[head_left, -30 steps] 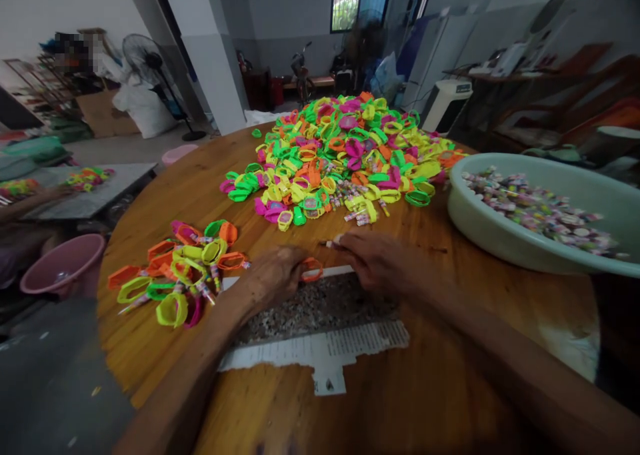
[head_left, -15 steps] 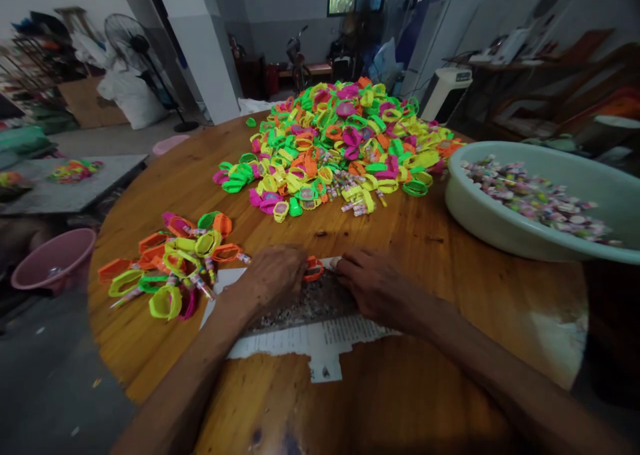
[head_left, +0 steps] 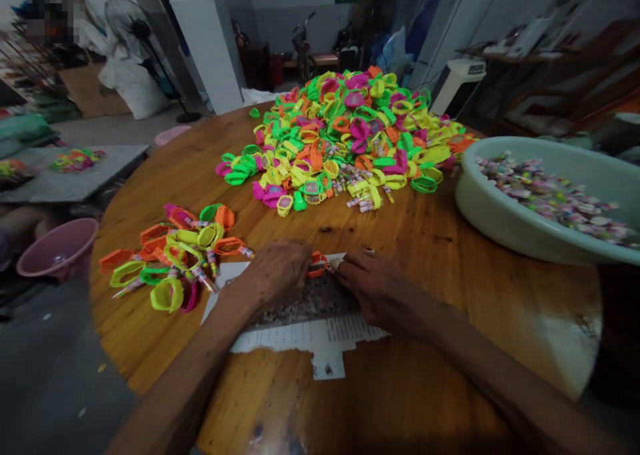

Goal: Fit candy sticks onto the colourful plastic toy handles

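A pale green basin [head_left: 493, 221] on the right holds a heap of small wrapped candies [head_left: 555, 198]; a pink basin [head_left: 83, 251] sits low at left, its contents too unclear to name. Both forearms reach inward, backs of the hands up. The left hand [head_left: 280, 265] grips an orange toy watch [head_left: 318, 273] above a speckled slab [head_left: 310, 303]; the right hand [head_left: 373, 281], fingers bent, pinches a small pale piece [head_left: 335, 264] just beside it.

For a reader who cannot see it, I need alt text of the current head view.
The left hand holds an orange band, the right hand a small pale piece, over a dark board and paper on a wooden table. Behind them rises a heap of bright bands.
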A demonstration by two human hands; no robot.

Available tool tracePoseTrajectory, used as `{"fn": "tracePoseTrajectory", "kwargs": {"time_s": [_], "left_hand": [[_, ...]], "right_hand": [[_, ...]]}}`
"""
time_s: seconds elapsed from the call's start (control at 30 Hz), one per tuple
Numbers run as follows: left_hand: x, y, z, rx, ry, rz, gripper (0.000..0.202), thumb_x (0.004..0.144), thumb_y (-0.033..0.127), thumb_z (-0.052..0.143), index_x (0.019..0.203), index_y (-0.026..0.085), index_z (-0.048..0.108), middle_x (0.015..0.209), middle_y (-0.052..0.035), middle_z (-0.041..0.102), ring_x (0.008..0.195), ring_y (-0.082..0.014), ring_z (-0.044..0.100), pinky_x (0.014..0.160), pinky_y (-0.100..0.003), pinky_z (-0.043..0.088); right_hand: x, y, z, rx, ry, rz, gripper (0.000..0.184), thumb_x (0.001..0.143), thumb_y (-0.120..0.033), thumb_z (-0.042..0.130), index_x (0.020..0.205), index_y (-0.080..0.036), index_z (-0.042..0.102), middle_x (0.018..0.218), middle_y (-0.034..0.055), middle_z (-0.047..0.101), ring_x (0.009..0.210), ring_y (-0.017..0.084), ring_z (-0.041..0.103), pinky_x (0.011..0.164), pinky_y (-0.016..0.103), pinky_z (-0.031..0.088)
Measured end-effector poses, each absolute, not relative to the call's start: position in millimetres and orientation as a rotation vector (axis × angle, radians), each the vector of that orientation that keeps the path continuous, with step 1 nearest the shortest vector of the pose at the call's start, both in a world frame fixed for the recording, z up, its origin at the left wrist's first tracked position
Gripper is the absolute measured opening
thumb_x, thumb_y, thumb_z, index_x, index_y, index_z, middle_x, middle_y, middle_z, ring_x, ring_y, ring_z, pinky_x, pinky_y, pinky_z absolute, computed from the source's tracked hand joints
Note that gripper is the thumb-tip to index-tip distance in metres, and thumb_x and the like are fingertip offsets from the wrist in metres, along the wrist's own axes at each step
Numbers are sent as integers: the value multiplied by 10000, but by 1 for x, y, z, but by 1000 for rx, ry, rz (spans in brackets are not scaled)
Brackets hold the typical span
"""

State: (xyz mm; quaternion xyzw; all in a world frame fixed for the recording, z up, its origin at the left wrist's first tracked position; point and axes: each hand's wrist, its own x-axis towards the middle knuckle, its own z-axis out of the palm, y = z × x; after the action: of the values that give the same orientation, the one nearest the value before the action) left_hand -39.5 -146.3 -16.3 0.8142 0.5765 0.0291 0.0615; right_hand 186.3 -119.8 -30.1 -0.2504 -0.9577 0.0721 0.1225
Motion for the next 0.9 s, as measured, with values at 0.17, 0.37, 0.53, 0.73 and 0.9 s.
{"fn": "tracePoseTrajectory", "kwargs": {"time_s": [0.17,0.37,0.53,0.73,0.9], "left_hand": [[-40,-147,-16,2475,1725,96,299,980,240,370,875,166,640,878,-97,682,833,-241,640,726,-360,451],[-44,-146,-20,2486,1686,109,330,998,264,347,854,171,629,864,-87,679,806,-232,629,716,-363,439],[-43,-145,-17,2465,1688,73,357,1008,267,327,855,164,633,872,-94,681,813,-232,633,704,-354,440],[-40,-147,-11,2413,1708,42,313,994,232,366,882,163,650,872,-93,680,816,-220,624,728,-339,453],[-40,-146,-15,2416,1693,50,266,953,193,399,883,165,655,853,-87,663,766,-228,612,667,-346,438]], "right_hand": [[186,-121,-30,-682,-2700,285,174,986,-132,402,914,-163,556,888,68,581,748,165,479,670,319,343],[185,-117,-33,-642,-2669,313,155,977,-123,417,918,-168,554,859,50,549,751,166,468,662,317,331],[186,-116,-35,-645,-2625,345,156,996,-146,411,919,-172,543,864,45,539,749,158,462,657,308,325],[188,-115,-32,-644,-2705,311,169,984,-130,409,922,-165,562,861,48,540,746,159,465,662,304,342],[186,-119,-30,-664,-2841,29,204,932,-71,418,966,-149,603,937,89,564,824,205,489,701,339,373]]}}
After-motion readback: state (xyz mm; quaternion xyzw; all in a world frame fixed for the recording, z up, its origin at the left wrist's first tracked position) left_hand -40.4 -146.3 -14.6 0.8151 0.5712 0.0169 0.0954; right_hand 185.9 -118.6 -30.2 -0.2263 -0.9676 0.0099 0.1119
